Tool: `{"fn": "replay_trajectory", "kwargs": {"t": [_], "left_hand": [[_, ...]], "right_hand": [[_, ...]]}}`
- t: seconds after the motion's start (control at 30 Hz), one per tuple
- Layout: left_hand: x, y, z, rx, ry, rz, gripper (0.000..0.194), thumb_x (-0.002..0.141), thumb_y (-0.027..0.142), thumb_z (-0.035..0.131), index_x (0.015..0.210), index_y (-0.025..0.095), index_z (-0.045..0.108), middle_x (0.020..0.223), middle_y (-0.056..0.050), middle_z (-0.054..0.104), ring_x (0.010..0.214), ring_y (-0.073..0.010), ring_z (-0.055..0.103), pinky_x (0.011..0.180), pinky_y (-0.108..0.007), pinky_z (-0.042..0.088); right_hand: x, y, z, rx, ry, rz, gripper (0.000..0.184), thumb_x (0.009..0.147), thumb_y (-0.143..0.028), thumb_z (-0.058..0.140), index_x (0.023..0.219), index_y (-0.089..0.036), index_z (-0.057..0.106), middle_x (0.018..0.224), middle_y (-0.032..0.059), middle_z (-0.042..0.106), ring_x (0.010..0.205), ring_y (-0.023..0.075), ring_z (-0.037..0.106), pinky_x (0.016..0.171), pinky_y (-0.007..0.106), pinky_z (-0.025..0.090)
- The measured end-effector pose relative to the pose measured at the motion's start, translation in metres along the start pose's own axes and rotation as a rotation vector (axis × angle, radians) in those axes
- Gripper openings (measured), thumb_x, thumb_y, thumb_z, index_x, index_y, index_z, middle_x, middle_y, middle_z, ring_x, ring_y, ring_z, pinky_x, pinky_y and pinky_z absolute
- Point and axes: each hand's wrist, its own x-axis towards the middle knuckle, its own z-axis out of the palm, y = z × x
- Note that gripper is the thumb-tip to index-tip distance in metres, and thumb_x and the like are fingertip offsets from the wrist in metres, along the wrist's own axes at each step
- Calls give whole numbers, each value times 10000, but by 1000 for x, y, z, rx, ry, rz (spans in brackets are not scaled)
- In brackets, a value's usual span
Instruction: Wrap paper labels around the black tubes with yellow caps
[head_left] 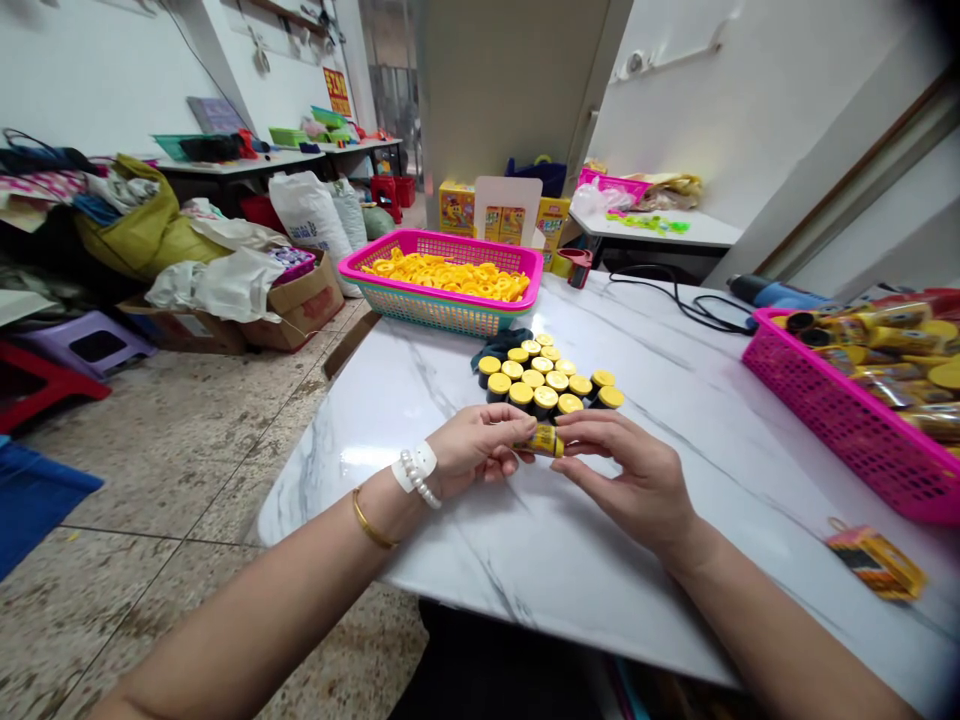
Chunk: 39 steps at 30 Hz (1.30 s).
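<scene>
Between my two hands, just above the table's front part, lies a small yellow cylinder with printed sides (546, 440), turned on its side. My left hand (474, 443) grips its left end with thumb and fingers. On its right end close the thumb and fingertips of my right hand (634, 470). Right behind my hands stands a close group of dark little containers with yellow lids (545, 398), upright except for a few tilted at the right. A dark cloth-like thing (499, 345) lies against the back of the group.
A pink basket (442, 240) of yellow plastic pieces stands at the table's back left. Another pink basket (847, 430), full of yellow cylinders, is at the right. Nearby are a small yellow-orange box (877, 562), a blue tool (776, 292) with a black cable, and a red tape dispenser (576, 267).
</scene>
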Motion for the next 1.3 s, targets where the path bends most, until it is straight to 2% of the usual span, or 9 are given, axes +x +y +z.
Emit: {"fn": "replay_trajectory", "kwargs": {"t": [0.2, 0.33, 0.5, 0.6, 0.73, 0.83, 0.97, 1.13, 1.3], "left_hand": [[2, -7, 7, 201, 14, 298, 310, 756, 362, 796, 947, 144, 684, 799, -38, 681, 608, -89, 576, 574, -215, 444], [-1, -9, 10, 307, 28, 443, 307, 768, 341, 788, 994, 158, 689, 939, -67, 699, 803, -146, 656, 729, -251, 506], [0, -6, 5, 252, 33, 318, 516, 784, 488, 754, 1145, 147, 614, 788, -30, 671, 549, -106, 601, 514, -225, 437], [2, -5, 1, 185, 14, 251, 503, 755, 514, 776, 1039, 121, 647, 712, -11, 644, 494, -72, 543, 483, -203, 398], [5, -7, 1, 45, -39, 144, 465, 729, 522, 792, 916, 122, 646, 682, -10, 641, 453, -52, 510, 426, -176, 336], [5, -7, 3, 21, -87, 55, 476, 764, 584, 731, 840, 130, 608, 625, -15, 636, 384, -55, 491, 366, -174, 293], [3, -5, 3, 31, -147, 63, 511, 744, 573, 759, 979, 144, 611, 652, -16, 670, 392, -68, 533, 356, -162, 327], [3, -5, 4, 56, -165, 29, 473, 767, 601, 725, 845, 161, 574, 562, 15, 626, 336, -55, 475, 309, -148, 283], [-2, -7, 4, 111, -354, -18, 511, 759, 654, 705, 880, 176, 568, 561, 8, 633, 332, -74, 490, 313, -160, 316]], "right_hand": [[0, -2, 8, 204, 73, 319, 263, 733, -335, 837, 953, -210, 763, 895, 60, 774, 765, 210, 745, 758, 382, 666], [8, -4, 10, 452, -22, 560, 303, 691, -398, 857, 866, -170, 761, 788, 61, 780, 668, 198, 738, 669, 355, 651], [6, 3, 9, 396, 36, 381, 305, 745, -369, 823, 978, -194, 735, 919, 68, 763, 812, 200, 733, 770, 373, 641], [3, 8, 8, 351, 3, 276, 297, 762, -333, 816, 1020, -215, 728, 984, 70, 733, 855, 197, 714, 775, 363, 639], [4, 7, 6, 436, -18, 272, 322, 755, -332, 823, 1059, -249, 758, 903, 32, 671, 745, 152, 687, 691, 314, 642], [5, 5, 3, 576, -50, 317, 229, 750, -339, 828, 952, -241, 787, 916, 22, 624, 625, 121, 681, 569, 292, 642], [4, 4, -1, 710, -21, 395, 134, 735, -291, 842, 791, -210, 751, 898, -13, 591, 538, 118, 696, 474, 274, 635], [2, -5, -2, 675, -166, 377, 183, 796, -297, 795, 969, -252, 756, 1108, 32, 605, 608, 120, 715, 569, 330, 677], [1, -18, -1, 576, -216, 241, 64, 797, -228, 790, 859, -241, 782, 1110, 38, 578, 609, 100, 697, 550, 300, 665]]}}
